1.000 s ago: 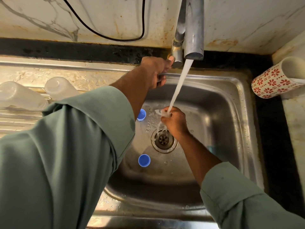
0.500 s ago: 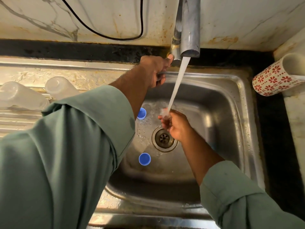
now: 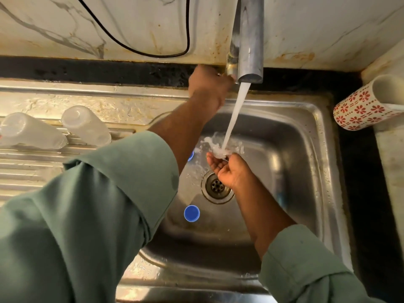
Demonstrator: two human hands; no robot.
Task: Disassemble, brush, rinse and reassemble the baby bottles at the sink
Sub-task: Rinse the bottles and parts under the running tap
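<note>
a clear bottle part [image 3: 220,152], pinched in the right hand [image 3: 229,171] fingertips, sits under the water stream [image 3: 235,112] for rinsing. left hand [image 3: 207,88] fingers curl round the tap handle [image 3: 229,69], likely regulating flow.

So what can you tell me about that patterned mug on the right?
The mug looks ceramic, white with rows of red flowers and dashes. It lies tipped on its side on the dark counter right of the sink, its pale inside facing up and right. Its rim leans on a light ledge. Neither hand touches it.
</note>
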